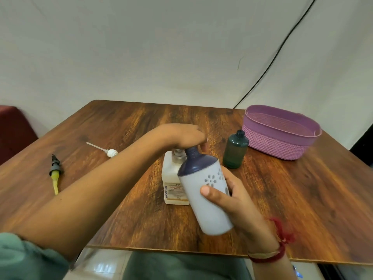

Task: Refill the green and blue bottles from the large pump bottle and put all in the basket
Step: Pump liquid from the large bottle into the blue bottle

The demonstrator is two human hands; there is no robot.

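**Right hand [238,201] has the blue bottle [203,190] up at the pump: how to fill it clean**

Right hand is wrapped round the lower body of the blue bottle, thumb across the front. It holds the bottle tipped, with the open neck up against the spout of the large pump bottle [173,178]. Left hand [181,136] sits on top of the pump head. It's blurred, so I can't tell if the fingers grip it or just press.

My take: the blue bottle's refill is the step in hand.

- Hold the neck right under the spout, since that opening looks narrow.
- Use slow, full strokes.
- Push straight down so the pump bottle doesn't tip on the table [302,199].
- Tilt the blue one less as it fills, or it'll likely dribble.

Green bottle [235,149] stands upright and uncapped to the right of the pump bottle, and the basket [278,142] is just beyond it, further right. 2 loose tops lie well off to the pump bottle's left: a white pump top [110,152] and a grey-and-yellow pump top [55,172].
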